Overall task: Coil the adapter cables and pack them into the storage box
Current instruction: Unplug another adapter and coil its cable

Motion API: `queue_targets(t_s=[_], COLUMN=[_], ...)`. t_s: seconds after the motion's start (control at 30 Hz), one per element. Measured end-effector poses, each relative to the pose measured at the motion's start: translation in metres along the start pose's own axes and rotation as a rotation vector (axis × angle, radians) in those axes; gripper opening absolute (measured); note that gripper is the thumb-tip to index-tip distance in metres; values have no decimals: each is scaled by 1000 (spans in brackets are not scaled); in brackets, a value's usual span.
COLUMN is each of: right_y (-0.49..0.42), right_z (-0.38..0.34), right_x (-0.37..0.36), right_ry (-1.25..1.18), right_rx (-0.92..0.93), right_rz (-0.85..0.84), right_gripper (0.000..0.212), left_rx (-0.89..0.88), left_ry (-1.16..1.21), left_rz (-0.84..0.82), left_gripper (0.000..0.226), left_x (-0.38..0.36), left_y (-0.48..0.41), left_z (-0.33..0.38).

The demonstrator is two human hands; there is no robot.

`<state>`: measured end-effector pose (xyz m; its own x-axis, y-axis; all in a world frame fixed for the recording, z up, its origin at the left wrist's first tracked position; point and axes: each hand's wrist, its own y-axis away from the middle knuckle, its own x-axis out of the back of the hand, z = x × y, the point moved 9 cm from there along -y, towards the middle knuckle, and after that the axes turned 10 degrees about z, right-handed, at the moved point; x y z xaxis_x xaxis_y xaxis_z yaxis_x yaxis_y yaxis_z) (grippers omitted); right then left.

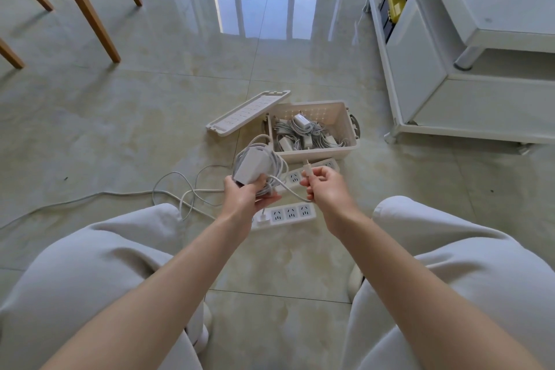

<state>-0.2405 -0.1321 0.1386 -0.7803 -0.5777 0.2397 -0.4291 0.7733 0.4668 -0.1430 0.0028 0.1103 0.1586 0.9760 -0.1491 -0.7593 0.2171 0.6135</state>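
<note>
In the head view the person crouches over a glossy tiled floor, with the open cream plastic storage box (315,155) just ahead of both hands. The left hand (249,194) curls round a white rectangular adapter brick (253,167) together with the loops of its pale grey cable (277,170), held in the air just short of the box's front-left corner. The right hand (327,186) pinches the cable's free end just below its small connector (307,166), which points up in front of the box's front wall. The coiling step looks nearly done: only a short tail runs between the two grips. The next move likely calls for laying that last length onto the loops, keeping the bundle clamped so it does not spring open, then carrying it over the front wall. Inside the box several coiled white adapters (303,132) already fill much of the floor, so the new bundle may have to sit on top. The box's flat slotted lid (249,112) leans against its left side. Two white power strips (288,213) (312,170) lie between the box and the hands, and a loose pale cable (180,192) trails over the floor to the box's near left. Wooden chair legs (90,9) stand far left of the box, and a white cabinet (450,84) to its right.
</note>
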Motion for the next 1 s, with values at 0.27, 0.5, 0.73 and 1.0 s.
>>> queue_targets(t_s=[0.27, 0.5, 0.73, 1.0], right_y=[10, 16, 9, 22], right_z=[-2, -1, 7, -6], right_x=[-16, -30, -9, -15], right_ry=[-43, -389, -331, -188], right_rx=[3, -174, -135, 148], right_rz=[-148, -289, 74, -19], right_gripper=[22, 23, 8, 23], left_rx=[-22, 198, 121, -130], left_ry=[-8, -13, -118, -299], left_rz=[-175, -300, -201, -135], left_gripper=[40, 21, 16, 34], left_x=[-20, -33, -25, -23], left_y=[13, 26, 18, 20], left_z=[4, -9, -12, 2])
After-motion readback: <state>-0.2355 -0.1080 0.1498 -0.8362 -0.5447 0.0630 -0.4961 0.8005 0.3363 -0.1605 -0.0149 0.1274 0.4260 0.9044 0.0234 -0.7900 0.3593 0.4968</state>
